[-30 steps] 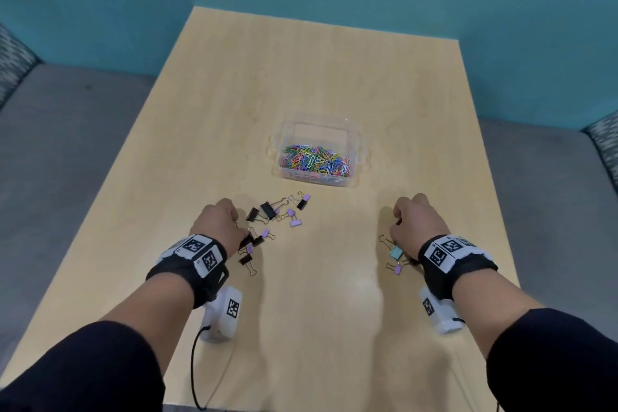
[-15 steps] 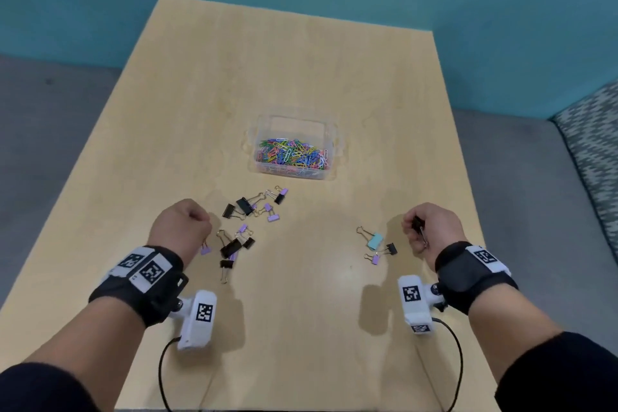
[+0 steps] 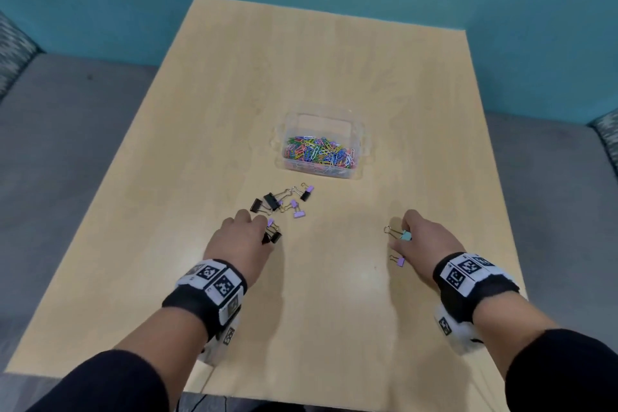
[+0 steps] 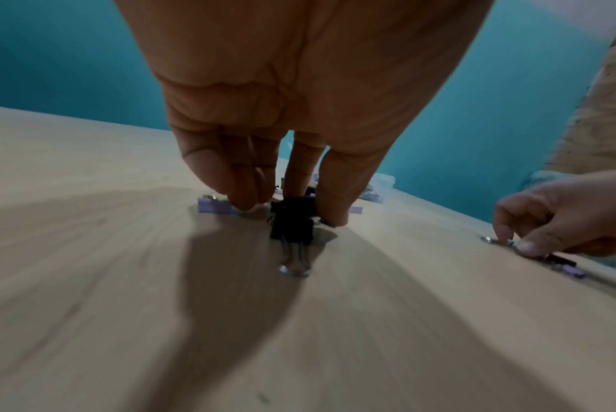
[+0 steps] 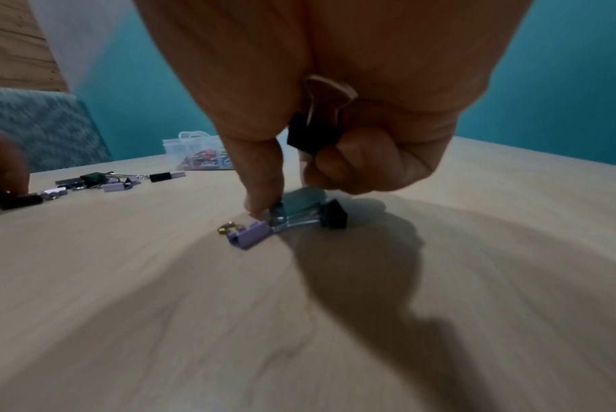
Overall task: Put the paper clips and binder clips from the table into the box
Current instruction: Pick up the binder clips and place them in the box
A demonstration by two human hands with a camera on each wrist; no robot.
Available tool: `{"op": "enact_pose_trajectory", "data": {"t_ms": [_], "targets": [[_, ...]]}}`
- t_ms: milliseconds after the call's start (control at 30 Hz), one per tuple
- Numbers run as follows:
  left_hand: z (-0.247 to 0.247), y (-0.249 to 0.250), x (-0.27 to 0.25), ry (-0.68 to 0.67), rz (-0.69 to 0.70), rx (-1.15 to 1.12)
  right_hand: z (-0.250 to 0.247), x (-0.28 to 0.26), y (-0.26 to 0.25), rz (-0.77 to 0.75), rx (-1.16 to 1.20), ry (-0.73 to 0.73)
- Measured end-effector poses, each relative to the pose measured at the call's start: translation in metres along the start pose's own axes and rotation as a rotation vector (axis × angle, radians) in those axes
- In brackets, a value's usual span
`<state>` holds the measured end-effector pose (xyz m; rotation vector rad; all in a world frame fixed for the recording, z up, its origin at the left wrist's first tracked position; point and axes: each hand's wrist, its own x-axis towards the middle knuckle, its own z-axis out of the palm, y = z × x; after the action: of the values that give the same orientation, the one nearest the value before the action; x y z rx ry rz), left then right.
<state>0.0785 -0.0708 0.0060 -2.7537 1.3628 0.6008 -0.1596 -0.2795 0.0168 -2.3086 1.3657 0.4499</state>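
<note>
A clear plastic box [image 3: 359, 157] at mid table holds several coloured paper clips [image 3: 317, 154]. In front of it lies a scatter of black and purple binder clips [image 3: 284, 202]. My left hand [image 3: 264, 231] is down on the table, thumb and fingers [image 4: 243, 200] closing round a black binder clip [image 4: 292, 223]. My right hand [image 3: 401, 237] keeps a black binder clip [image 5: 313, 133] tucked in its curled fingers while thumb and forefinger pinch a teal binder clip [image 5: 299, 206] on the table. A purple clip [image 5: 246, 237] and a black one [image 5: 334, 214] lie against it.
The wooden table [image 3: 301, 60] stands against a teal wall, with grey seating on both sides. Its near edge runs just under my forearms. A small purple clip [image 4: 211, 207] lies left of my left fingers.
Both hands have come down onto clips: the left moved right to the black clips, the right, still holding its black clip, moved left and down to the teal one.
</note>
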Motion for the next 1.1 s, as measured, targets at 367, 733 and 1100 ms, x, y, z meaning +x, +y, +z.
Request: {"op": "enact_pose_trajectory", "data": {"t_ms": [367,733,1100], "targets": [[0.004,0.016,0.005,-0.037,0.002,0.057,-0.005,0.005,-0.003,0.044,0.146,-0.045],[-0.031,-0.019,-0.003,0.022,-0.540,-1.475,-0.008,0.011,-0.007,0.012,0.230,-0.051],[-0.018,-0.058,-0.011,0.105,-0.451,-0.891,-0.014,0.033,-0.006,0.002,0.330,-0.082]]}}
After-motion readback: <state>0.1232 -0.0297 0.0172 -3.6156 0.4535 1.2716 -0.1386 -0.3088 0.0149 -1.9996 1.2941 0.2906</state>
